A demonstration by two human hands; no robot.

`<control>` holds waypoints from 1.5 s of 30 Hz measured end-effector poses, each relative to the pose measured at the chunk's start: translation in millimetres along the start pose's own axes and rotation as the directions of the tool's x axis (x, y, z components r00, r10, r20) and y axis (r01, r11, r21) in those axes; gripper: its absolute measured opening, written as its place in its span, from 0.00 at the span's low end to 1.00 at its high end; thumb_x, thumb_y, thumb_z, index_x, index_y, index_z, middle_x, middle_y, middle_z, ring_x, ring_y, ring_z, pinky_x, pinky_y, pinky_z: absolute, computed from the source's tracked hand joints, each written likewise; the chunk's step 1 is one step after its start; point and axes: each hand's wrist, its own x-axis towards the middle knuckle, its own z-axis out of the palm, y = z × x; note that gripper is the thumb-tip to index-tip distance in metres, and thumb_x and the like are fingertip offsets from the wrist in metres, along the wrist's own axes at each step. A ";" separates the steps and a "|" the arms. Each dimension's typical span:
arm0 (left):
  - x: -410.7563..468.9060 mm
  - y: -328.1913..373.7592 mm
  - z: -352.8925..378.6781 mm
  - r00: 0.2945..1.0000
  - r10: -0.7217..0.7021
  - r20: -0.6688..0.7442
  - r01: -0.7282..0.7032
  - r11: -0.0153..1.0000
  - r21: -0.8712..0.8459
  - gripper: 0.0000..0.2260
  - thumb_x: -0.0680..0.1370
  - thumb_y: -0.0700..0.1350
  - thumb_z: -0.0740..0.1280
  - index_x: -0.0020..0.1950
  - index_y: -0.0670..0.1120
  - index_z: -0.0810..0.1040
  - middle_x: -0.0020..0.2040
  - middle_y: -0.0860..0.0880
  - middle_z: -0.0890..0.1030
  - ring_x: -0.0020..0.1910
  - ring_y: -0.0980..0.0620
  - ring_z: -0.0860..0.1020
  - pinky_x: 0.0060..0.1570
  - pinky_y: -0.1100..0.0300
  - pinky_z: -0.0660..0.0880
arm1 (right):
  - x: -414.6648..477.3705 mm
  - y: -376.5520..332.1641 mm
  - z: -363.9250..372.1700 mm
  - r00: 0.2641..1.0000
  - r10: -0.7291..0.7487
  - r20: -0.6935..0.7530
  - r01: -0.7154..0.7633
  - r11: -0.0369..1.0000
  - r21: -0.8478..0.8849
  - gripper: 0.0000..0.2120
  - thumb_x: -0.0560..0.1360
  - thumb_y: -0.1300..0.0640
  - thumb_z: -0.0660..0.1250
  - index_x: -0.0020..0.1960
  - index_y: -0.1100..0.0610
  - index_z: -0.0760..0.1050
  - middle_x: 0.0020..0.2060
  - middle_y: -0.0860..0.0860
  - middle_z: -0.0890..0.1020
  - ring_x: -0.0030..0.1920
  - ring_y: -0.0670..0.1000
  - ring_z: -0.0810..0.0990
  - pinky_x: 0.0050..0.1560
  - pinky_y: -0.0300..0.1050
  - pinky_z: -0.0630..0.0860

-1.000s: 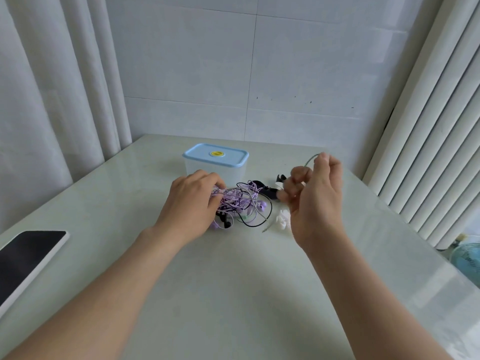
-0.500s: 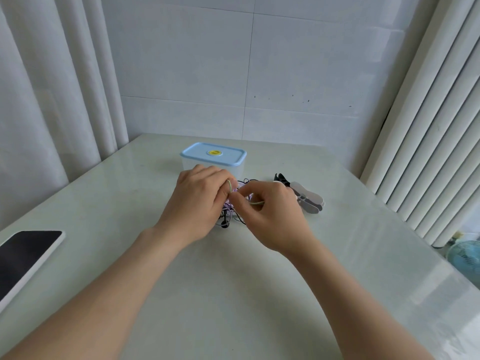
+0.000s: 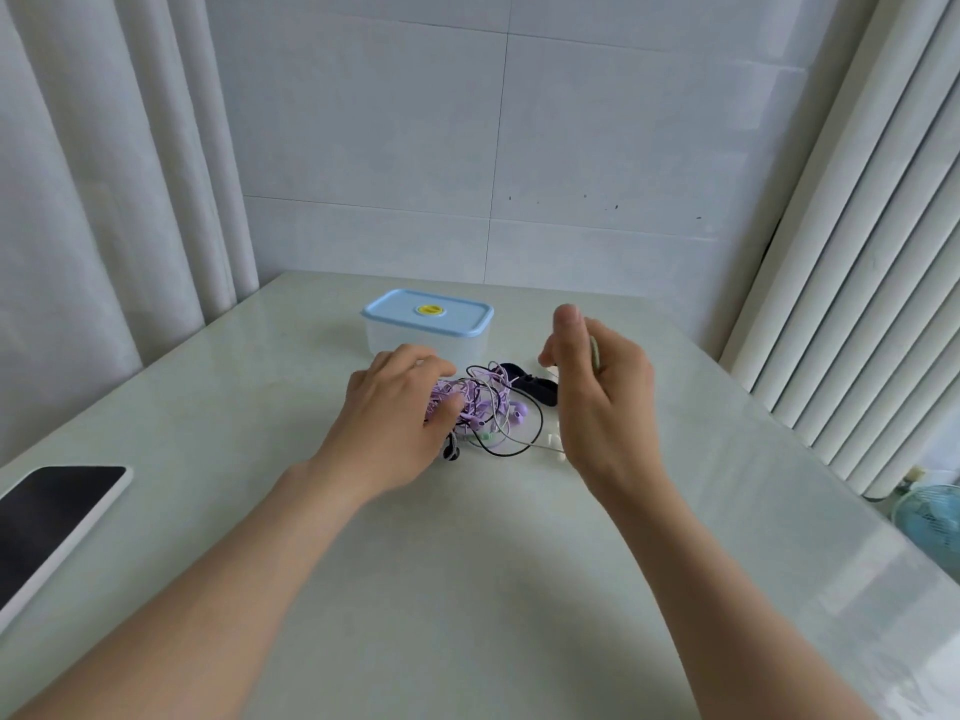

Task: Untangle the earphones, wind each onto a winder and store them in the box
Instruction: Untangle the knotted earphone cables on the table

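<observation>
While left hand (image 3: 400, 413) grips earphones (image 3: 485, 407), raised right hand (image 3: 602, 402) pinches pale cord (image 3: 595, 354).

One wide-angle camera on the person's head looks forward and down over a pale table (image 3: 467, 589) toward a tiled wall (image 3: 623, 148) in the upper frame. It sits close: both forearms enter from the bottom corners, and the left hand (image 3: 395, 413), right hand (image 3: 605, 402) and earphones (image 3: 483, 402) between them fall at mid-frame. Curtains (image 3: 104, 200) bow along both side edges.
</observation>
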 end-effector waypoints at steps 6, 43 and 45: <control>-2.9 0.6 1.4 0.990 -0.127 0.056 0.123 0.990 0.073 0.17 0.74 0.64 0.70 0.57 0.59 0.71 0.54 0.57 0.73 0.59 0.48 0.72 0.61 0.50 0.63 | -3.9 -0.5 -1.2 0.983 -0.103 -0.153 0.082 0.988 -0.134 0.19 0.73 0.61 0.67 0.26 0.61 0.65 0.40 0.50 0.78 0.42 0.51 0.76 0.43 0.42 0.66; 9.1 7.1 -18.3 0.943 -0.216 -0.252 0.120 0.929 -0.349 0.14 0.84 0.37 0.58 0.54 0.45 0.83 0.46 0.50 0.81 0.44 0.48 0.83 0.53 0.54 0.77 | -21.9 25.2 27.7 0.885 0.214 0.414 0.015 0.875 -0.484 0.13 0.81 0.47 0.69 0.64 0.49 0.79 0.45 0.49 0.86 0.56 0.56 0.79 0.56 0.54 0.78; 10.5 2.2 -19.9 0.924 -0.301 -0.234 0.215 0.919 -0.331 0.16 0.82 0.34 0.58 0.54 0.44 0.85 0.43 0.49 0.82 0.43 0.47 0.83 0.53 0.57 0.77 | -19.9 26.5 27.2 0.886 0.220 0.408 -0.024 0.900 -0.434 0.14 0.79 0.46 0.71 0.64 0.47 0.77 0.40 0.49 0.85 0.53 0.55 0.79 0.52 0.54 0.79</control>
